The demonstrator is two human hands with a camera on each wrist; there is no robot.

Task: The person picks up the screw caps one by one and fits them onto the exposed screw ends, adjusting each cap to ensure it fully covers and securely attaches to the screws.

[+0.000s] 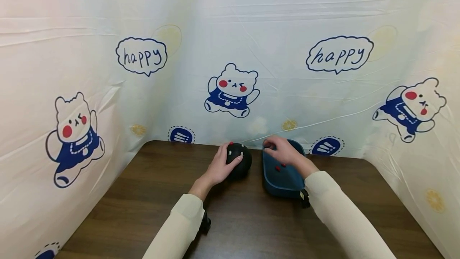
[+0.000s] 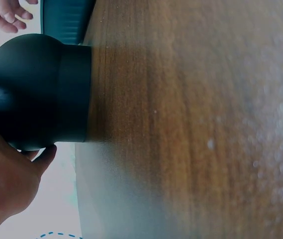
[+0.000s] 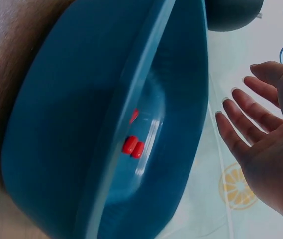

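My left hand (image 1: 217, 168) grips the side of a black ball-shaped object (image 1: 240, 167) on a short cylindrical base, which stands on the table. Small pale bits and a red one show near its top in the head view. In the left wrist view, fingers and thumb curve round the dark ball (image 2: 29, 94). My right hand (image 1: 282, 151) is over the far part of a blue basin (image 1: 278, 191), just right of the ball. Its fingers look loosely bent and empty in the right wrist view. Small red pieces (image 3: 130, 144) lie on the basin floor.
The brown wooden table (image 1: 244, 227) ends at a pale printed curtain (image 1: 280, 51) right behind the ball and basin. More curtain hangs along the left and right sides. A black strap device (image 1: 205, 224) sits at my left wrist.
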